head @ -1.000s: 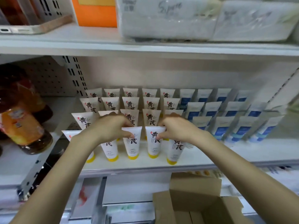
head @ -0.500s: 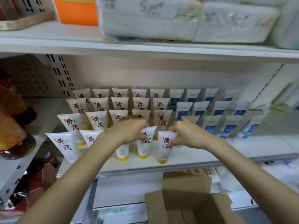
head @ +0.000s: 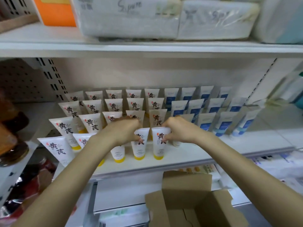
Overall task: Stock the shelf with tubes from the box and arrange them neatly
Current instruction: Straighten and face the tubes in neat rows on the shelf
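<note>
Two arms and two hands are all that shows of the person. The left forearm (head: 78, 169) is bare along its whole visible length, from the lower edge of the view up to the wrist. It is slim and smooth, narrowing evenly toward the wrist. The right forearm (head: 237, 161) is bare in the same way and of the same slim build. The left hand (head: 122, 131) is bare, its back smooth, with the knuckles forming a low rounded ridge. The right hand (head: 178, 130) is bare too, its knuckles a little sharper. The fingers (head: 166, 138) are slender, with short nails at the visible tips; finer detail is blurred.
</note>
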Demonstrator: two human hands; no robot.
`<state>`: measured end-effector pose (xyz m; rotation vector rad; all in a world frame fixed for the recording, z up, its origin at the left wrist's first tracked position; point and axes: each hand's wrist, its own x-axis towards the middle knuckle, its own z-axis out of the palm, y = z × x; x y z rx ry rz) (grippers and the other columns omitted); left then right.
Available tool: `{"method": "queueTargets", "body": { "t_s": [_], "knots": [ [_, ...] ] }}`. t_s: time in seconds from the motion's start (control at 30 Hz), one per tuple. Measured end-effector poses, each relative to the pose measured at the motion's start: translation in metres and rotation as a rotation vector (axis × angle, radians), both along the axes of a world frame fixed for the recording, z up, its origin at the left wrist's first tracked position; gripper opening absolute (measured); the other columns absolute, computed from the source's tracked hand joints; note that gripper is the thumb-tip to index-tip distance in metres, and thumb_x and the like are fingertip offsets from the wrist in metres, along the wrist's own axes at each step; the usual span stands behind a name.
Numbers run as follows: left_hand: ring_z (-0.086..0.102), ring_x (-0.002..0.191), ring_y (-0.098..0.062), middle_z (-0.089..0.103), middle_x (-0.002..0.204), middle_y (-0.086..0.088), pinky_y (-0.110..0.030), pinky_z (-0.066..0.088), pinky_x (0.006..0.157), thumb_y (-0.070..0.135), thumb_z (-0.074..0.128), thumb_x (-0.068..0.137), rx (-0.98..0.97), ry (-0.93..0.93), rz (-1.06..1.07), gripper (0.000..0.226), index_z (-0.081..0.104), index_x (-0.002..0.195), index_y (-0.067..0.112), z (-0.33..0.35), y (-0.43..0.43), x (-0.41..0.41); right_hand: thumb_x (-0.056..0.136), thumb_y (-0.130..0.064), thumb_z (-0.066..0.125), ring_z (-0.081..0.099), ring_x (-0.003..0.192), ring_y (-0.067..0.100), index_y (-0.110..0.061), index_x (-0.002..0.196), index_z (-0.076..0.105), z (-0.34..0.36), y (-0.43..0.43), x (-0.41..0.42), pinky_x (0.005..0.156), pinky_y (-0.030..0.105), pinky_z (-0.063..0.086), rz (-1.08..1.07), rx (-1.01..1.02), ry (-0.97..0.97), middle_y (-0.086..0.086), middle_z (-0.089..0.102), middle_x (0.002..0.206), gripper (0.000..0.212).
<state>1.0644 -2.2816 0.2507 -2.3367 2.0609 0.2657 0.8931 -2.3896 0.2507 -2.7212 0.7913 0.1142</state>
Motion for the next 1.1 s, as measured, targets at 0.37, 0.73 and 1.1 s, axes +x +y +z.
{"method": "queueTargets", "body": {
  "t_s": [0.37, 0.73, 1.1],
  "knots": [
    [0.056, 0.109, -0.013, 0.061, 0.119, 0.011, -0.029, 0.043, 0.095, 0.068, 0.055, 0.072, -0.191, 0.168, 0.191, 0.057, 0.06, 0.117, 0.034, 0.044, -0.01, -0.012, 0.083, -0.026, 0.069, 0.056, 0.102, -0.004, -0.023, 0.128, 0.057, 0.052, -0.033, -0.071, 0.083, 0.006, 0.04, 0.016, 0.037, -0.287, -0.008, 0.063, 0.123, 0.046],
    [0.058, 0.1, -0.012, 0.065, 0.119, 0.001, -0.03, 0.043, 0.092, 0.043, 0.052, 0.091, -0.292, 0.218, 0.163, 0.037, 0.06, 0.121, 0.023, 0.055, -0.063, -0.017, 0.082, -0.023, 0.07, 0.055, 0.08, -0.005, -0.016, 0.112, 0.067, 0.061, -0.129, -0.08, 0.071, -0.007, 0.035, -0.091, 0.039, -0.426, -0.009, 0.063, 0.099, 0.03],
    [0.062, 0.096, -0.016, 0.064, 0.118, -0.005, -0.03, 0.048, 0.087, 0.03, 0.066, 0.085, -0.319, 0.186, 0.053, 0.036, 0.064, 0.117, 0.013, 0.035, -0.176, 0.005, 0.077, -0.018, 0.076, 0.06, 0.105, 0.019, -0.007, 0.115, 0.064, 0.031, -0.213, -0.027, 0.087, 0.022, 0.042, -0.151, 0.015, -0.305, 0.009, 0.065, 0.118, 0.042]
  ]
}}
